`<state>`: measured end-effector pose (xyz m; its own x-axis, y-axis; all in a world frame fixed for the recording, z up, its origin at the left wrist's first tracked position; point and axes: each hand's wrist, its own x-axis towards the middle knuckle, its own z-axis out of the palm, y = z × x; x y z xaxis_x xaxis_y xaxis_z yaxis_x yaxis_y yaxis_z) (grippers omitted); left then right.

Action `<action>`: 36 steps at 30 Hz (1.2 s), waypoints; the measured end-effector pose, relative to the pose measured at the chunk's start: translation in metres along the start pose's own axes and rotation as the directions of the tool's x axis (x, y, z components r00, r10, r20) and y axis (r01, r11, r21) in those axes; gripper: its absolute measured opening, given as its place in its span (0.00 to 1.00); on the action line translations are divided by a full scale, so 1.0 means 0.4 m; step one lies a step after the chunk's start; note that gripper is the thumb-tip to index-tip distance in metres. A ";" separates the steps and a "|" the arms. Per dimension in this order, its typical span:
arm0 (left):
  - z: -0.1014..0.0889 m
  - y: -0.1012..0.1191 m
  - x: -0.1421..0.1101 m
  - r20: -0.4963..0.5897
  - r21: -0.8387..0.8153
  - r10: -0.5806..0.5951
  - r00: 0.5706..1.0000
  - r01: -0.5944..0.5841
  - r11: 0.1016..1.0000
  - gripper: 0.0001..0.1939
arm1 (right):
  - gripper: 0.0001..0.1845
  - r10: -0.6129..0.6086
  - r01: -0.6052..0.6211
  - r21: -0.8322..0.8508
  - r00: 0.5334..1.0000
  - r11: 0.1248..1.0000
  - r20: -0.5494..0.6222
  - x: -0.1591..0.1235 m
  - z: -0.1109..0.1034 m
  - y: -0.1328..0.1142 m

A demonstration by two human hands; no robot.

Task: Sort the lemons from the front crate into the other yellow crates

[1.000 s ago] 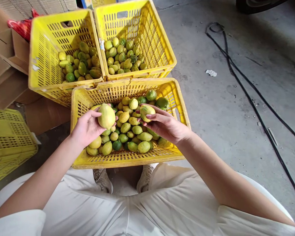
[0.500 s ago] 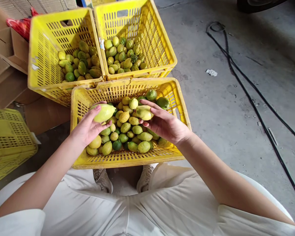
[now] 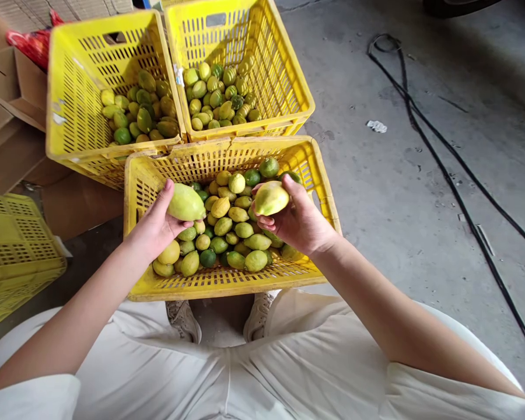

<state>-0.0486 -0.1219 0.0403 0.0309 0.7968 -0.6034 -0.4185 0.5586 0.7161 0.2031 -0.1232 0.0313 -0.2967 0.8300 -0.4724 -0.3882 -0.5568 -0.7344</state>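
Holding fruits (image 3: 186, 202) apart between crate edges (image 3: 227, 290)

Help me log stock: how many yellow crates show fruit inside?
3: the near crate, the far left crate, the far right crate. Any in the cut-off crate at left may be hidden.

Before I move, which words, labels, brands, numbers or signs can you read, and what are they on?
None can be read.
White scrap on the rear left crate: too small.
White scrap by the rear right crate: too small.
Left sneaker: any marking too small.
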 end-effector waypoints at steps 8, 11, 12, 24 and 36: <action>0.023 0.035 -0.022 -0.093 -0.150 -0.165 0.982 0.150 0.977 0.12 | 0.13 0.045 -0.045 0.040 0.999 0.998 -0.003 -0.009 0.007 -0.022; 0.030 0.040 -0.028 -0.060 -0.142 -0.189 0.980 0.179 0.974 0.08 | 0.13 0.034 -0.034 0.050 0.999 0.998 -0.002 -0.009 0.008 -0.022; 0.032 0.041 -0.029 -0.052 -0.131 -0.193 0.980 0.185 0.974 0.08 | 0.14 0.037 -0.037 0.057 0.999 0.998 -0.004 -0.008 0.008 -0.020; 0.023 0.020 -0.019 0.083 -0.005 -0.128 0.988 0.129 0.992 0.17 | 0.12 0.138 -0.136 0.098 0.990 0.986 -0.008 0.004 0.003 -0.001; -0.005 -0.007 0.014 -0.156 0.044 0.000 0.988 0.007 0.999 0.22 | 0.15 0.124 -0.122 0.047 0.991 0.991 -0.043 0.005 0.005 0.004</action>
<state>-0.0491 -0.1197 0.0341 -0.1110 0.7514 -0.6504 -0.3779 0.5734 0.7269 0.2003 -0.1225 0.0301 -0.3043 0.7554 -0.5803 -0.3895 -0.6546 -0.6479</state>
